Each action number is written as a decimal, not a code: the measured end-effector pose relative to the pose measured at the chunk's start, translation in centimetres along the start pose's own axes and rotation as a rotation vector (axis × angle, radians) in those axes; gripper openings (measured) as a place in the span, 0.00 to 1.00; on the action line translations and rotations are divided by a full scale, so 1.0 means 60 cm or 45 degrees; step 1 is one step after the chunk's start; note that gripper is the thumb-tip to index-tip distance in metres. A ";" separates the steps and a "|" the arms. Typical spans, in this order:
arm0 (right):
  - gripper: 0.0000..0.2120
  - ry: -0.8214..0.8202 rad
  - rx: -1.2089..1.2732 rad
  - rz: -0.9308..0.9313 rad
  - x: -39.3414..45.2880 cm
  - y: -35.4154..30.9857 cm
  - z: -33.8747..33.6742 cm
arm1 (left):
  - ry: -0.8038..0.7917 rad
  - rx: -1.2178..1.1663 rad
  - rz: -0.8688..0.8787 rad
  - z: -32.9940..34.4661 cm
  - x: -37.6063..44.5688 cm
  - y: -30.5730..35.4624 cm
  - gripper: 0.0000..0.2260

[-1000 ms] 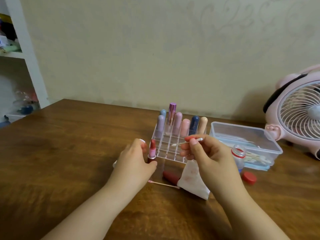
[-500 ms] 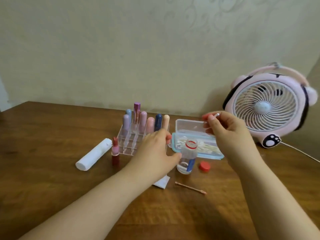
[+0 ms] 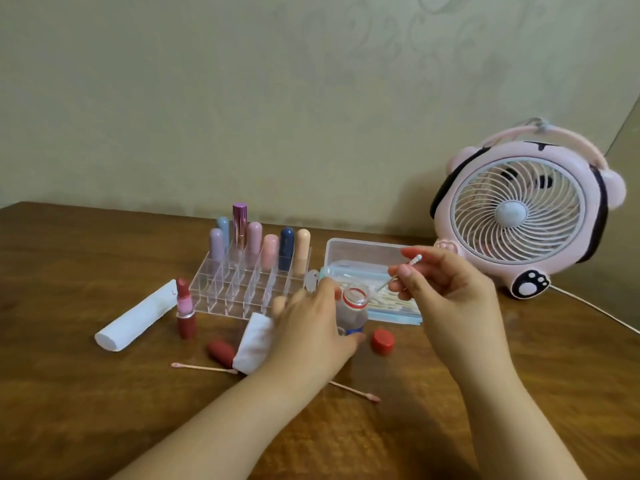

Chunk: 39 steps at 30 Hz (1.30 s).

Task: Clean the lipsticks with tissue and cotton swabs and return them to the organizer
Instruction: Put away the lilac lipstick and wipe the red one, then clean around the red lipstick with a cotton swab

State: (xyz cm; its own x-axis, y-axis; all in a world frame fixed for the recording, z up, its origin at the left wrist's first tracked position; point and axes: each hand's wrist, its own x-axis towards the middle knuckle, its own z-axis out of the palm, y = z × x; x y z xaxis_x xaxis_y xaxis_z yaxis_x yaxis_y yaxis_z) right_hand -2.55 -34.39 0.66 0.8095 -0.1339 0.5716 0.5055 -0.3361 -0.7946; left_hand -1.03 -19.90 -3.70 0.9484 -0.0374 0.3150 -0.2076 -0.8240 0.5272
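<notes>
A clear organizer [image 3: 242,289] holds several capped lipsticks [image 3: 270,252] along its back rows. An uncapped red lipstick [image 3: 185,311] stands upright left of it, and its dark red cap [image 3: 221,353] lies in front. My left hand [image 3: 311,334] grips a small open bottle [image 3: 353,306]. My right hand [image 3: 446,289] pinches a white cotton swab [image 3: 403,271], its lower tip at the bottle's mouth. A folded tissue [image 3: 254,342] lies beside my left hand. Two used pink swabs [image 3: 204,367] [image 3: 356,391] lie on the table.
A clear box of cotton swabs [image 3: 367,258] sits right of the organizer, with the bottle's red cap [image 3: 382,341] in front of it. A white tissue roll [image 3: 138,317] lies at the left. A pink fan [image 3: 523,209] stands at the back right, its cord trailing right.
My left hand let go of the lipstick, which now stands on the table, and took hold of the bottle. My right hand brought the swab to the bottle's mouth.
</notes>
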 end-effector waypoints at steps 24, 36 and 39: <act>0.02 -0.169 -0.424 -0.123 -0.017 -0.002 -0.002 | 0.538 0.083 0.345 -0.022 -0.014 -0.022 0.29; 0.04 -0.194 -0.475 -0.089 -0.019 0.000 0.001 | 0.523 0.101 0.347 -0.023 -0.015 -0.021 0.30; 0.07 -0.190 -0.519 -0.082 -0.018 0.002 0.003 | 0.520 0.105 0.354 -0.023 -0.015 -0.022 0.29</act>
State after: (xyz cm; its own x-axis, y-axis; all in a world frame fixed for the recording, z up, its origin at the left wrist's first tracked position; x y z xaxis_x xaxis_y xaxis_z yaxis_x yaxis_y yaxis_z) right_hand -3.33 -34.12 -0.09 0.8295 0.0259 0.5579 0.4217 -0.6840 -0.5952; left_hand -1.94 -18.03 -3.59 0.6850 -0.0512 0.7267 -0.4038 -0.8570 0.3202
